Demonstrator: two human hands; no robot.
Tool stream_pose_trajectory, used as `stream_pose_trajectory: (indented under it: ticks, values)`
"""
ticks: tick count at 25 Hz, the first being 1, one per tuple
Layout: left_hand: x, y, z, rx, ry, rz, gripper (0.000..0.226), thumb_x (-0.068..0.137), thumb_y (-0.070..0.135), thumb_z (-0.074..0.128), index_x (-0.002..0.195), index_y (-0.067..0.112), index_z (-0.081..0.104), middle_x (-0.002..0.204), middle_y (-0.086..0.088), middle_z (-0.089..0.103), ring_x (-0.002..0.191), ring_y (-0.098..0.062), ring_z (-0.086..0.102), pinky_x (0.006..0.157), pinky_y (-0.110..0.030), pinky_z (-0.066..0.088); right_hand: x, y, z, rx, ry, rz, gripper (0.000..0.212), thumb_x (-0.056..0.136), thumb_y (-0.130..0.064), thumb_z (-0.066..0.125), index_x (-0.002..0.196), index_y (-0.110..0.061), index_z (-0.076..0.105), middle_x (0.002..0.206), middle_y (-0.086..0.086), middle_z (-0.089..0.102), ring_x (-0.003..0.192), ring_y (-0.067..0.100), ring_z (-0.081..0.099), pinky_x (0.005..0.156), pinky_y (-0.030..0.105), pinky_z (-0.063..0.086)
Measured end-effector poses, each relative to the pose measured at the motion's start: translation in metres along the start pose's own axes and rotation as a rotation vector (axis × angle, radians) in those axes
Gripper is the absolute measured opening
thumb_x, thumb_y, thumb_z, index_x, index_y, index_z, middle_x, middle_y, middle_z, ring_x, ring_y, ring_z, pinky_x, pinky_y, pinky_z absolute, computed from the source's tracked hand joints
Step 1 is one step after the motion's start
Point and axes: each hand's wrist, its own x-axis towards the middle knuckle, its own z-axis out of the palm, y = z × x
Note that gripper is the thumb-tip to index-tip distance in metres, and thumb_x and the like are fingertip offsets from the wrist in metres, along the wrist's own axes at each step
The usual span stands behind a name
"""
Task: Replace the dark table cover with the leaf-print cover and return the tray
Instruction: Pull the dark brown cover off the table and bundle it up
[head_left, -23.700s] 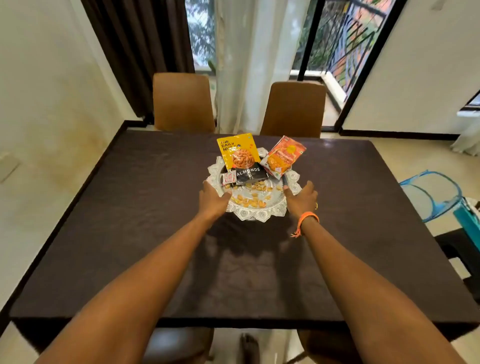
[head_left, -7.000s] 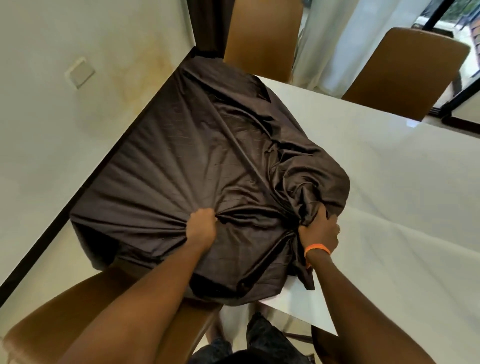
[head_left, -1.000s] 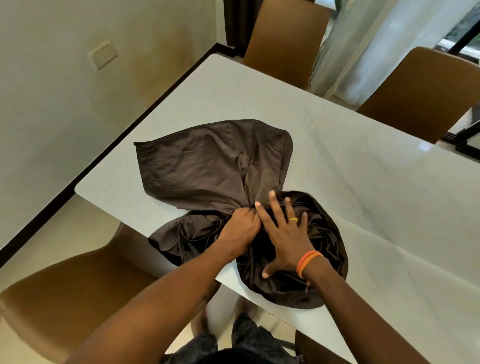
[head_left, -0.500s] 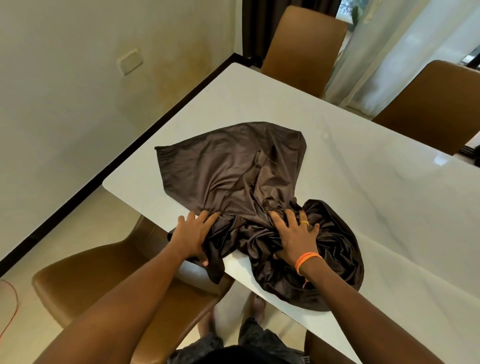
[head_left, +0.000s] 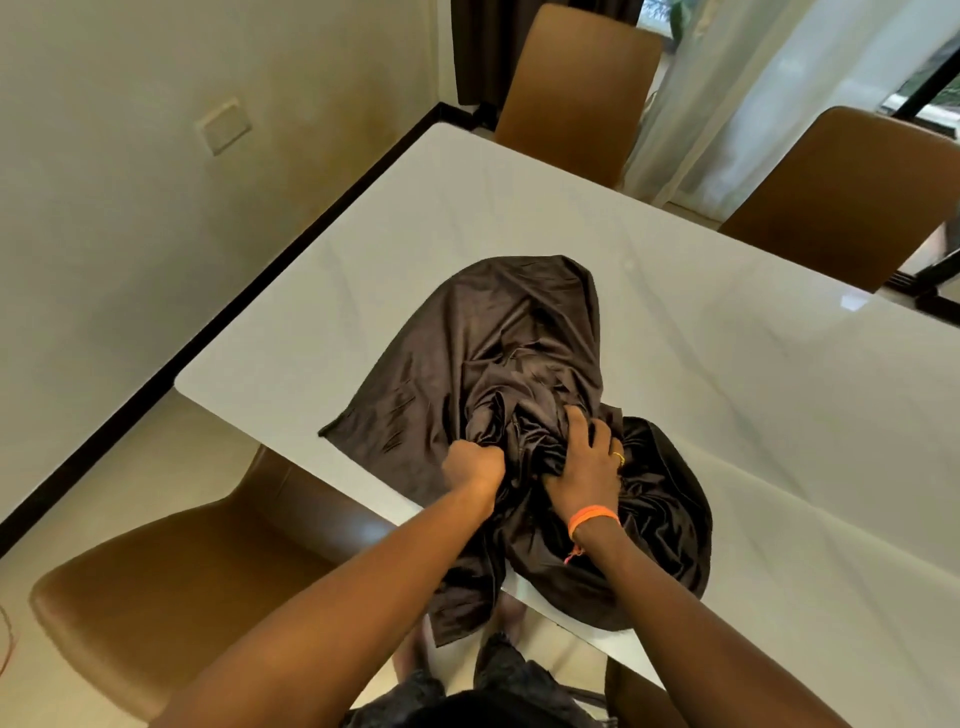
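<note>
— White desk (head_left: 519, 218), brown chairs (head_left: 576, 88) around. Dark cover (head_left: 493, 338)?
— Bunched up near desk edge. Left hand (head_left: 472, 462) fisted on folds, right hand (head_left: 587, 462) clutching folds too.

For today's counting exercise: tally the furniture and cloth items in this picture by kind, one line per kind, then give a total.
Brown chairs: 3
White table: 1
Dark table cover: 1
Sheer white curtain: 1
Total: 6
</note>
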Motion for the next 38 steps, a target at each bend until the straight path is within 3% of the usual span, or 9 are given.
stream_pose_trajectory:
  ticks: [4, 7, 11, 14, 17, 21, 27, 33, 38]
  values:
    - [0.010, -0.002, -0.017, 0.081, -0.382, 0.095, 0.072, 0.056, 0.029, 0.068, 0.123, 0.008, 0.055, 0.123, -0.015, 0.057, 0.106, -0.029, 0.056, 0.096, -0.041, 0.049, 0.004, 0.001, 0.000, -0.084, -0.020, 0.034, 0.103, 0.063, -0.041, 0.072, 0.145, -0.035, 0.011, 0.149, 0.007, 0.017, 0.135, 0.045, 0.022, 0.093, 0.063, 0.045]
    - [0.039, -0.020, -0.041, 0.935, -0.207, 0.482, 0.125, 0.039, 0.089, 0.060, 0.146, 0.039, 0.019, 0.151, -0.003, 0.001, 0.140, -0.035, 0.003, 0.115, -0.058, 0.011, 0.007, -0.001, -0.002, -0.123, -0.075, 0.012, 0.105, 0.064, -0.043, 0.071, 0.147, -0.036, 0.007, 0.152, 0.006, 0.014, 0.139, 0.046, 0.017, 0.098, 0.064, 0.041]
    - [0.049, -0.027, -0.035, 0.968, -0.176, 0.496, 0.156, 0.033, 0.096, 0.059, 0.154, 0.022, -0.008, 0.158, -0.017, -0.025, 0.144, -0.041, -0.024, 0.112, -0.067, -0.004, 0.009, 0.004, -0.014, 0.109, -0.209, -0.077, 0.103, 0.072, -0.036, 0.073, 0.151, -0.038, 0.007, 0.160, 0.007, 0.008, 0.146, 0.040, 0.006, 0.113, 0.059, 0.026]
    - [0.047, -0.030, -0.022, 0.940, -0.006, 0.616, 0.137, 0.044, 0.083, 0.071, 0.146, 0.008, 0.020, 0.153, -0.015, 0.026, 0.140, -0.037, 0.023, 0.108, -0.056, 0.030, 0.011, 0.037, -0.056, 0.451, -0.203, -0.175, 0.077, 0.080, -0.032, 0.075, 0.146, -0.031, 0.037, 0.156, 0.005, 0.032, 0.147, 0.021, 0.023, 0.118, 0.042, 0.026]
    - [0.046, -0.029, -0.020, 0.823, 0.026, 0.681, 0.115, 0.048, 0.070, 0.080, 0.134, 0.009, 0.034, 0.136, -0.009, 0.044, 0.124, -0.032, 0.039, 0.099, -0.045, 0.042, 0.006, 0.084, -0.080, 0.405, 0.294, -0.056, 0.045, 0.075, -0.049, 0.071, 0.112, -0.023, 0.066, 0.118, 0.003, 0.063, 0.112, 0.023, 0.059, 0.095, 0.047, 0.049]
    - [0.044, -0.023, -0.016, 0.685, -0.096, 0.625, 0.119, 0.053, 0.051, 0.089, 0.145, 0.008, 0.027, 0.145, -0.013, 0.042, 0.132, -0.035, 0.041, 0.109, -0.044, 0.038, -0.024, 0.111, -0.061, 0.474, -0.066, 0.456, 0.114, 0.048, -0.081, 0.073, 0.145, -0.039, 0.030, 0.146, 0.013, 0.042, 0.134, 0.038, 0.040, 0.113, 0.053, 0.032]
    - [0.031, -0.011, 0.009, 0.703, -0.348, 0.694, 0.097, 0.074, 0.021, 0.077, 0.152, 0.014, 0.021, 0.146, -0.014, 0.048, 0.130, -0.035, 0.049, 0.106, -0.035, 0.039, -0.013, 0.053, -0.050, 0.916, -0.203, 0.250, 0.133, 0.051, -0.071, 0.080, 0.150, -0.045, -0.006, 0.161, -0.003, 0.020, 0.145, 0.023, 0.029, 0.114, 0.040, 0.031]
    - [0.009, 0.005, 0.033, 0.417, -0.612, 0.662, 0.074, 0.079, -0.002, 0.070, 0.145, 0.010, 0.039, 0.141, -0.011, 0.052, 0.130, -0.026, 0.048, 0.110, -0.040, 0.040, 0.005, 0.026, -0.061, 0.164, -0.068, 0.021, 0.107, 0.048, -0.064, 0.080, 0.141, -0.043, 0.030, 0.136, 0.010, 0.043, 0.123, 0.039, 0.046, 0.099, 0.056, 0.044]
    - [-0.001, 0.017, 0.023, -0.134, -1.000, 0.100, 0.021, 0.072, 0.008, 0.062, 0.088, 0.015, 0.074, 0.090, -0.005, 0.069, 0.090, -0.022, 0.059, 0.079, -0.035, 0.049, 0.004, 0.014, -0.068, -0.320, 0.097, -0.159, 0.056, 0.068, -0.026, 0.070, 0.121, -0.030, 0.053, 0.108, 0.009, 0.055, 0.105, 0.038, 0.054, 0.083, 0.050, 0.040]
